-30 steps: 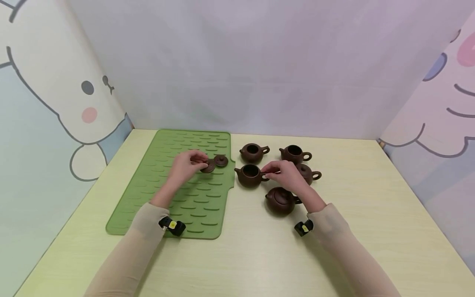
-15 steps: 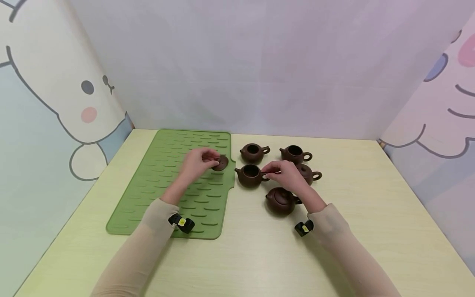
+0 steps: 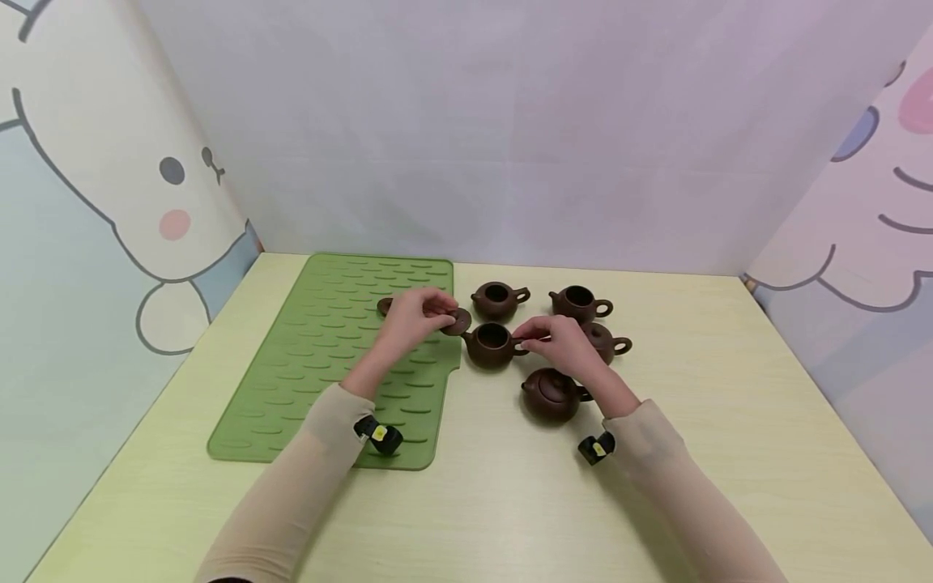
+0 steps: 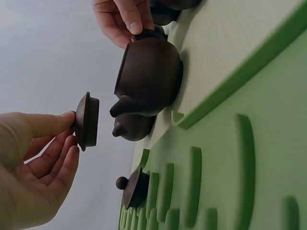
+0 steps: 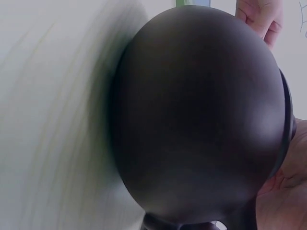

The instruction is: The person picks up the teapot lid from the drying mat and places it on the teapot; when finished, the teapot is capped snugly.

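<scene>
My left hand (image 3: pixel 411 320) pinches a small dark brown teapot lid (image 4: pixel 87 122) by its knob. In the left wrist view the lid is tilted on edge in the air, apart from an open teapot (image 4: pixel 148 74). With fingertips on its handle, my right hand (image 3: pixel 557 344) holds that teapot (image 3: pixel 490 346), which stands upright on the table, spout to the left. Another lid (image 3: pixel 384 306) lies on the green mat, partly behind my left hand. Close up in the right wrist view, a lidded teapot (image 5: pixel 192 115) covers much of my right hand.
Two more open teapots (image 3: pixel 498 301) stand at the back. A lidded teapot (image 3: pixel 601 342) sits right of my right hand, partly hidden by it; another lidded one (image 3: pixel 551 395) is nearer. The ridged green mat (image 3: pixel 291 389) covers the table's left side. Walls enclose the back and sides.
My left hand has moved right with the lid, from over the mat to just beside the open teapot's spout. A lid behind that hand has come into view. My right hand has not moved.
</scene>
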Demonstrator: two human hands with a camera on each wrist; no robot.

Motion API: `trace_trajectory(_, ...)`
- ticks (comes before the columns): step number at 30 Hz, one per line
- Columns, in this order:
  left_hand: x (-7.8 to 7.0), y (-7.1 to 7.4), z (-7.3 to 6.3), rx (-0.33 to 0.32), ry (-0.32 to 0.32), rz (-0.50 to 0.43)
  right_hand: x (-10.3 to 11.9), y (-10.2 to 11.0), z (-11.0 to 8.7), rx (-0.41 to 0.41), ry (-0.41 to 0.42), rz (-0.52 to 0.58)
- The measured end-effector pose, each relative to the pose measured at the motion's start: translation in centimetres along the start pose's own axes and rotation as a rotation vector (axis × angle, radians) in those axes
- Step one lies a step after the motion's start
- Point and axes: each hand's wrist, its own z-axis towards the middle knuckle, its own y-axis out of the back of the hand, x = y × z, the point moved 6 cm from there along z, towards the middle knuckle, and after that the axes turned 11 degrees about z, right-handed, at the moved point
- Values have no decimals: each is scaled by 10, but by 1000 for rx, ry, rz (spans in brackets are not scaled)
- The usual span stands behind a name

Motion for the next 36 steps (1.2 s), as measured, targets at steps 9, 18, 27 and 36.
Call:
trace_trajectory(9, -16, -13, 7, 11, -25, 20, 3, 1, 0, -8, 25, -20)
trace_trajectory(18, -26, -24, 10, 25, -53, 22, 3, 1, -1, -3, 12, -17)
trace_trajectory(27, -31, -34, 10, 50, -60, 9, 3, 0, 0, 6, 21, -21)
trace_trajectory(36, -32, -40, 13, 52, -81, 24, 4, 1, -1, 4, 14, -25)
